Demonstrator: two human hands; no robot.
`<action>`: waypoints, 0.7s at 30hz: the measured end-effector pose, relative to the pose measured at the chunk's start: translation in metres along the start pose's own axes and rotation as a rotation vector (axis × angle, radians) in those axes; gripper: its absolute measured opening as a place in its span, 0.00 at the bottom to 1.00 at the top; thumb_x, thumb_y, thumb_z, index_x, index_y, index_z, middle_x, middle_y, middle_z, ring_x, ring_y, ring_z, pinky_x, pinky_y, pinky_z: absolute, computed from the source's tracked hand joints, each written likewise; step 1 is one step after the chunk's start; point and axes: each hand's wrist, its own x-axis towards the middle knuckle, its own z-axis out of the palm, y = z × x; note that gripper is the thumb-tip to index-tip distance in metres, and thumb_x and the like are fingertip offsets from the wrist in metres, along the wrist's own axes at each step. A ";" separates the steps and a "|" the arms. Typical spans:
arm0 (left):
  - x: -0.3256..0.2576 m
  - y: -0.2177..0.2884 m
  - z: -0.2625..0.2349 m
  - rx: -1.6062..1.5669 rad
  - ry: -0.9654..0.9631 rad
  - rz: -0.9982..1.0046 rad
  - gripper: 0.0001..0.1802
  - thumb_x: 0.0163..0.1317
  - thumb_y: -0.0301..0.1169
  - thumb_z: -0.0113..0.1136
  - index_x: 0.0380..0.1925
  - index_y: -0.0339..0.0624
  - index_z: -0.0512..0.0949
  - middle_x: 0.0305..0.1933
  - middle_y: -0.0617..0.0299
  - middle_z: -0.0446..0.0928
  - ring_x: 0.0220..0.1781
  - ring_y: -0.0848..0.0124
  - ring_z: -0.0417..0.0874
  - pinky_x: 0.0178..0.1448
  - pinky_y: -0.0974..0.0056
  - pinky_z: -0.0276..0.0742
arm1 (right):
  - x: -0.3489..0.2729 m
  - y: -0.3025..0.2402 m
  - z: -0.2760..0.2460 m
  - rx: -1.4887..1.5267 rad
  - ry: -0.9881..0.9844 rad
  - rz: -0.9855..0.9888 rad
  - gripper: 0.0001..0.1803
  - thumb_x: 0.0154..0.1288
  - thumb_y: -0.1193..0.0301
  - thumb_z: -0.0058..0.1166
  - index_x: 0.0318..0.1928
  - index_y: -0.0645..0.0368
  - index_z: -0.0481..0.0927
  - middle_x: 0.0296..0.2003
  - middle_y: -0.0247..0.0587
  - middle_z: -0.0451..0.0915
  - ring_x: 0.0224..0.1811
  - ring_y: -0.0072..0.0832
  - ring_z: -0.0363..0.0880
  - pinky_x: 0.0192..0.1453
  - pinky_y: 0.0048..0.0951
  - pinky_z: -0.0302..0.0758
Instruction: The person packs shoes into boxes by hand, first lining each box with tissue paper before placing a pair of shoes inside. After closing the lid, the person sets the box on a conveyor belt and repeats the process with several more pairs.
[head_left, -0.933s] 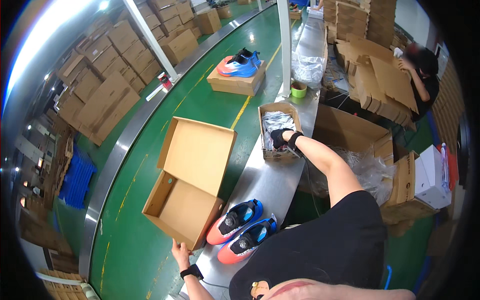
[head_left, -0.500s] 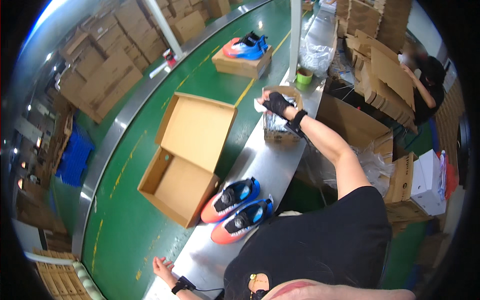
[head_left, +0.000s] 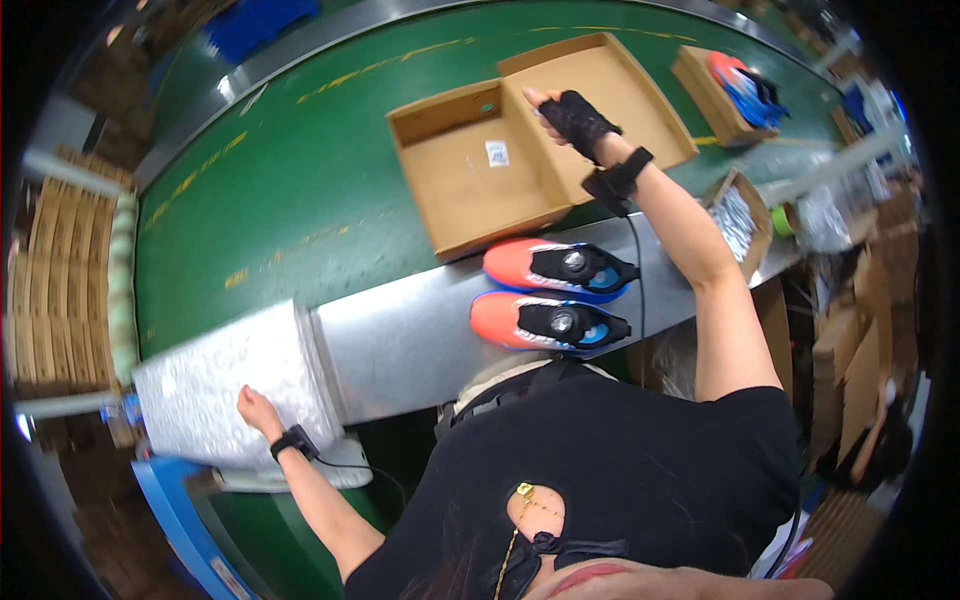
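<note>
My right hand [head_left: 575, 122], in a black fingerless glove, is over the lid of an open brown shoe box [head_left: 425, 185], its fingers apart and no object visible in them. A small white packet [head_left: 497, 153] with dark print lies inside the box. At the left, my left hand [head_left: 260, 412] is over a pile of white wrapping paper [head_left: 215, 375], fingers curled together; whether they grip a sheet is hidden. Between my hands, two coral, black and blue shoes lie side by side on the metal ledge, the far shoe [head_left: 530, 265] beyond the near shoe [head_left: 515, 322].
A carton of silvery packets [head_left: 735, 222] stands on the ledge at the right, near a green tape roll [head_left: 783, 220]. Another box with shoes [head_left: 745, 95] rests on the green conveyor [head_left: 330, 150]. A blue frame [head_left: 185, 520] is below the paper pile.
My view has turned left. My right hand has moved from the carton to the shoe box, and the white packet now lies inside. My left hand has reached the paper pile.
</note>
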 end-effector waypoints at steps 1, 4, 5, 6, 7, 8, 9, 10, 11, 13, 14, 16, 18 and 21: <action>-0.012 -0.014 -0.005 0.162 -0.046 0.016 0.20 0.56 0.34 0.46 0.43 0.26 0.69 0.43 0.40 0.70 0.44 0.47 0.70 0.51 0.55 0.64 | -0.001 0.006 0.013 -0.130 -0.030 -0.109 0.22 0.57 0.51 0.47 0.16 0.53 0.65 0.08 0.25 0.59 0.10 0.16 0.57 0.14 0.20 0.54; -0.034 0.000 -0.011 0.440 -0.349 -0.236 0.41 0.55 0.56 0.41 0.58 0.33 0.53 0.64 0.48 0.48 0.66 0.55 0.46 0.62 0.49 0.49 | -0.009 0.034 0.041 -0.681 -0.298 -0.285 0.14 0.51 0.60 0.51 0.23 0.59 0.74 0.15 0.42 0.72 0.17 0.29 0.74 0.21 0.29 0.68; -0.035 0.010 -0.013 0.476 -0.404 -0.254 0.42 0.55 0.57 0.41 0.59 0.34 0.51 0.65 0.49 0.45 0.67 0.57 0.43 0.62 0.44 0.45 | -0.011 0.040 0.052 -0.810 -0.374 -0.286 0.11 0.49 0.64 0.52 0.24 0.60 0.74 0.17 0.45 0.74 0.19 0.30 0.76 0.22 0.30 0.70; -0.037 0.007 -0.012 0.463 -0.395 -0.257 0.42 0.54 0.58 0.41 0.60 0.40 0.50 0.66 0.49 0.43 0.68 0.58 0.41 0.60 0.38 0.42 | -0.011 0.039 0.062 -0.808 -0.409 -0.308 0.11 0.49 0.64 0.52 0.24 0.60 0.74 0.17 0.45 0.74 0.19 0.30 0.76 0.22 0.30 0.70; -0.041 0.012 -0.012 0.469 -0.392 -0.287 0.42 0.54 0.58 0.41 0.60 0.40 0.50 0.66 0.49 0.43 0.68 0.58 0.41 0.60 0.38 0.42 | -0.010 0.039 0.067 -0.699 -0.460 -0.152 0.10 0.48 0.67 0.51 0.25 0.61 0.74 0.18 0.46 0.74 0.20 0.32 0.77 0.24 0.31 0.71; -0.045 0.018 -0.014 0.454 -0.370 -0.298 0.38 0.56 0.57 0.40 0.60 0.45 0.52 0.66 0.50 0.44 0.68 0.58 0.42 0.59 0.36 0.42 | -0.008 0.037 0.074 -0.591 -0.506 0.006 0.08 0.46 0.69 0.51 0.25 0.62 0.74 0.19 0.47 0.75 0.22 0.33 0.77 0.25 0.33 0.71; -0.046 0.024 -0.016 0.441 -0.345 -0.303 0.35 0.57 0.55 0.39 0.60 0.50 0.53 0.66 0.51 0.45 0.67 0.58 0.43 0.58 0.34 0.42 | 0.006 0.033 0.081 -0.638 -0.544 -0.053 0.08 0.45 0.72 0.50 0.25 0.65 0.75 0.22 0.50 0.76 0.25 0.37 0.78 0.29 0.34 0.73; -0.047 0.020 -0.014 0.444 -0.334 -0.326 0.35 0.57 0.55 0.39 0.60 0.50 0.53 0.66 0.51 0.45 0.67 0.58 0.43 0.58 0.34 0.42 | 0.017 0.022 0.090 -0.757 -0.569 -0.131 0.07 0.45 0.73 0.48 0.25 0.65 0.75 0.23 0.51 0.76 0.26 0.39 0.78 0.30 0.35 0.73; -0.050 0.013 -0.012 0.464 -0.332 -0.311 0.31 0.59 0.53 0.38 0.59 0.53 0.55 0.65 0.52 0.47 0.67 0.57 0.45 0.58 0.33 0.42 | 0.027 0.011 0.101 -0.874 -0.592 -0.215 0.08 0.45 0.74 0.46 0.26 0.65 0.75 0.25 0.53 0.76 0.28 0.40 0.78 0.32 0.35 0.73; -0.052 0.003 -0.013 0.492 -0.316 -0.269 0.24 0.62 0.47 0.36 0.57 0.56 0.60 0.63 0.53 0.51 0.65 0.57 0.49 0.56 0.32 0.44 | 0.053 0.007 0.125 -1.109 -0.624 -0.206 0.08 0.45 0.76 0.44 0.27 0.64 0.76 0.20 0.48 0.76 0.20 0.33 0.77 0.24 0.32 0.72; -0.051 0.005 -0.012 0.495 -0.302 -0.240 0.22 0.62 0.44 0.35 0.56 0.56 0.62 0.62 0.54 0.54 0.64 0.57 0.52 0.56 0.32 0.45 | 0.073 0.028 0.128 -1.303 -0.610 -0.480 0.09 0.44 0.74 0.45 0.26 0.65 0.76 0.22 0.52 0.76 0.26 0.40 0.78 0.26 0.33 0.71; -0.049 0.014 -0.019 0.530 -0.238 -0.207 0.17 0.61 0.42 0.39 0.48 0.55 0.70 0.56 0.56 0.64 0.58 0.63 0.62 0.54 0.33 0.49 | 0.089 0.056 0.129 -1.014 -0.619 -0.156 0.11 0.46 0.68 0.46 0.28 0.61 0.77 0.33 0.53 0.76 0.37 0.45 0.75 0.37 0.38 0.71; -0.043 0.019 -0.027 0.514 -0.190 -0.137 0.14 0.59 0.39 0.43 0.38 0.48 0.75 0.45 0.54 0.71 0.49 0.59 0.69 0.51 0.43 0.59 | 0.105 0.095 0.141 -1.275 -0.617 -0.123 0.14 0.46 0.69 0.45 0.36 0.55 0.78 0.41 0.47 0.76 0.46 0.37 0.74 0.46 0.32 0.69; -0.041 0.011 -0.053 0.257 0.100 -0.125 0.11 0.57 0.34 0.45 0.31 0.41 0.74 0.34 0.50 0.71 0.40 0.54 0.71 0.44 0.53 0.65 | 0.123 0.158 0.162 -1.361 -0.631 -0.020 0.17 0.50 0.68 0.43 0.41 0.58 0.75 0.43 0.53 0.74 0.49 0.42 0.71 0.51 0.36 0.67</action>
